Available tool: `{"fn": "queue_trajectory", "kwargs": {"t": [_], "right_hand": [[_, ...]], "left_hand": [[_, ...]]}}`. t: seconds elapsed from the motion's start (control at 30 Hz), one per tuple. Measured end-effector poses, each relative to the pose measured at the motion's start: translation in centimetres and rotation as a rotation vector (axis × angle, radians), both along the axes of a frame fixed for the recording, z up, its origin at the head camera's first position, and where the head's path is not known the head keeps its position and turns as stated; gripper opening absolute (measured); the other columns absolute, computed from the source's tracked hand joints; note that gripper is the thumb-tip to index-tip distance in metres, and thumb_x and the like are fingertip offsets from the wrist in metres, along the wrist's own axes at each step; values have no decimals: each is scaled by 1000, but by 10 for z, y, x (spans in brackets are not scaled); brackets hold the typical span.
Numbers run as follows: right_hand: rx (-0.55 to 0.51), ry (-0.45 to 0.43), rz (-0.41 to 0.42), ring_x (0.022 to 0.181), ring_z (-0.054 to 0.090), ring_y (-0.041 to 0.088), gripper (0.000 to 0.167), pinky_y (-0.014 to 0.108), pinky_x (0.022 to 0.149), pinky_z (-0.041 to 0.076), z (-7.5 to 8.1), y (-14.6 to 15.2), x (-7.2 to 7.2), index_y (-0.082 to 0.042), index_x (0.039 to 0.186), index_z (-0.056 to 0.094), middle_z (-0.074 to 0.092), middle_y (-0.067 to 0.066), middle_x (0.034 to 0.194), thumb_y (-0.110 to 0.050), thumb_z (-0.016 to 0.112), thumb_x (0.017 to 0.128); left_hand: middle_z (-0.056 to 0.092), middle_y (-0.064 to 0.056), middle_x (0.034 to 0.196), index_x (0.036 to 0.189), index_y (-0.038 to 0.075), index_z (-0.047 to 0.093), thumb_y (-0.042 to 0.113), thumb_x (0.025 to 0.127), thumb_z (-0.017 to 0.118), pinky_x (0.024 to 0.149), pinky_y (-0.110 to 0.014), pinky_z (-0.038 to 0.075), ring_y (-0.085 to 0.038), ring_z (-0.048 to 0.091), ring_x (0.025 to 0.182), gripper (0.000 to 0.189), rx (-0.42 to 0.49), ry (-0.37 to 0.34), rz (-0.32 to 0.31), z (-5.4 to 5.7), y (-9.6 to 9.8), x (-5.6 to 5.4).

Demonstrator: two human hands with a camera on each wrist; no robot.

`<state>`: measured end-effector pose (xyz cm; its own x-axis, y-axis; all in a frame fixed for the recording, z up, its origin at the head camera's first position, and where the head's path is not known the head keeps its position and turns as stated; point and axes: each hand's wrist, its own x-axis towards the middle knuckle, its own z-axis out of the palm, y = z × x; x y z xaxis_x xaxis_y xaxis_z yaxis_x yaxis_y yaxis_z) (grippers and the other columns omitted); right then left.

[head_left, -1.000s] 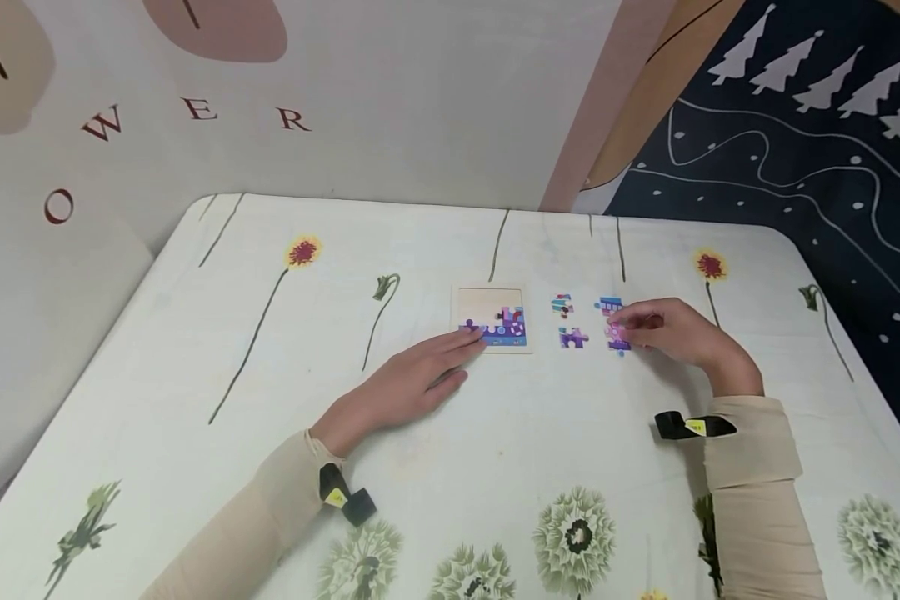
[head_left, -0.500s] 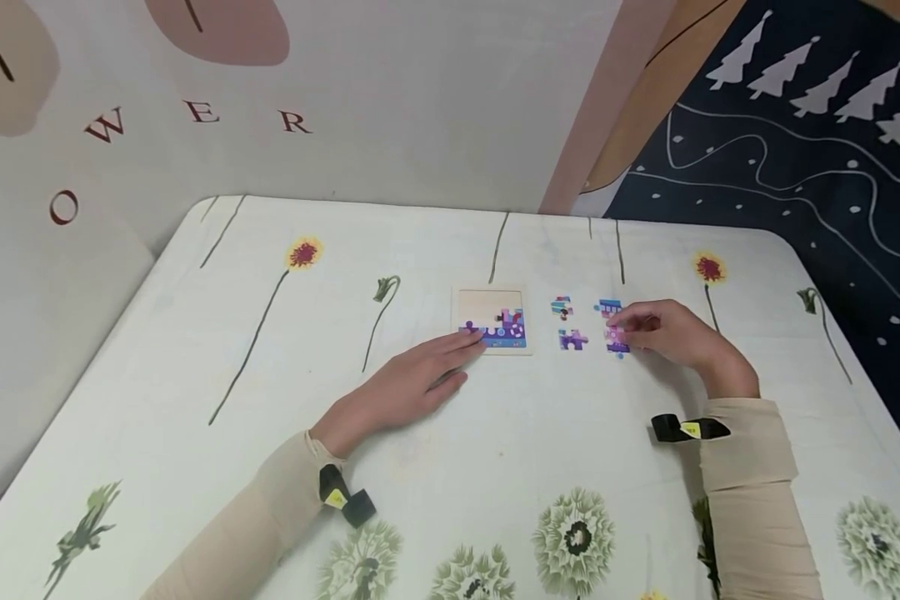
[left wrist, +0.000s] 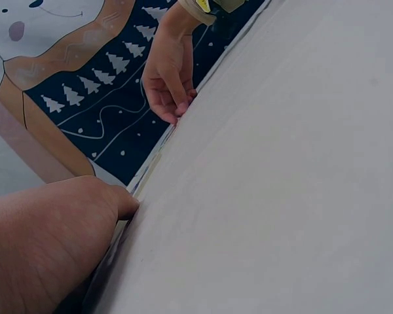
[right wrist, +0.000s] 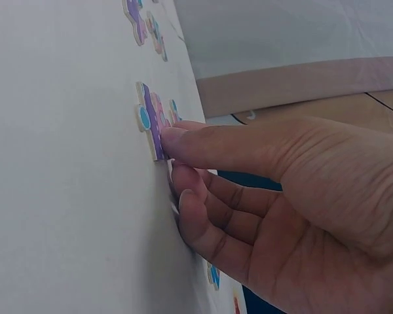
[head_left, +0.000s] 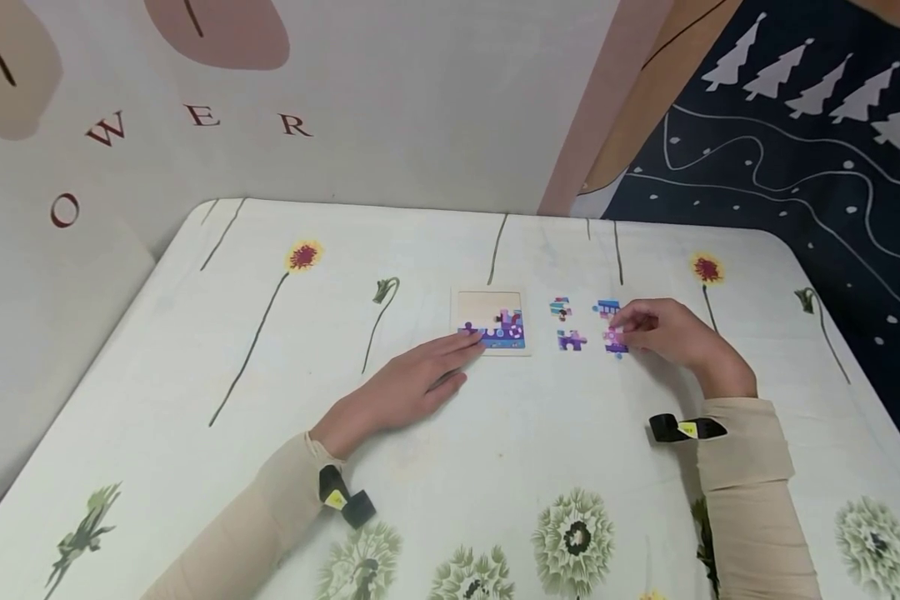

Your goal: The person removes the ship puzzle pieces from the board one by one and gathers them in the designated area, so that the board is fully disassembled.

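My left hand lies flat with straight fingers, their tips resting on the lower left of a small wooden puzzle board. Purple and blue pieces fill the board's bottom and right; bare wood shows above them. Thumb and index finger of my right hand pinch a pink and purple puzzle piece at its right edge, down at the tabletop. Just above that piece sits a blue puzzle piece. Left of these are a purple puzzle piece and a multicoloured puzzle piece.
A white cloth printed with flowers covers the table. Behind it rises a pale wall, with a dark panel of white trees at the right. More puzzle pieces show past my right hand in the right wrist view.
My right hand stays at the pink and purple piece with barely any movement. The left hand has not moved; the head view shifts very slightly.
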<state>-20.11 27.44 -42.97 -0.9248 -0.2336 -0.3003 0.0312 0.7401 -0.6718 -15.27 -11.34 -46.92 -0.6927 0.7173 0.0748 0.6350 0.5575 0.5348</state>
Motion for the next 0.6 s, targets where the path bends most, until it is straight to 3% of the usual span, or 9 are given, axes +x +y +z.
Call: {"fn": "queue_trajectory", "kwargs": {"t": [0.37, 0.6], "right_hand": [[31, -3, -6, 91, 50, 27, 18, 23, 67, 50, 5, -3, 0, 2, 114, 71, 59, 12, 98, -5, 71, 98], [181, 67, 9, 100, 56, 34, 26, 41, 81, 53, 22, -12, 5, -3, 123, 64, 62, 17, 110, -13, 70, 100]], "left_hand": [[33, -7, 167, 159, 8, 41, 24, 110, 48, 126, -42, 26, -22, 26, 156, 52, 3, 4, 0, -1, -1, 0], [33, -6, 167, 159, 8, 40, 24, 111, 46, 127, -40, 25, -21, 25, 156, 51, -1, -6, -6, -3, -1, 0]]}}
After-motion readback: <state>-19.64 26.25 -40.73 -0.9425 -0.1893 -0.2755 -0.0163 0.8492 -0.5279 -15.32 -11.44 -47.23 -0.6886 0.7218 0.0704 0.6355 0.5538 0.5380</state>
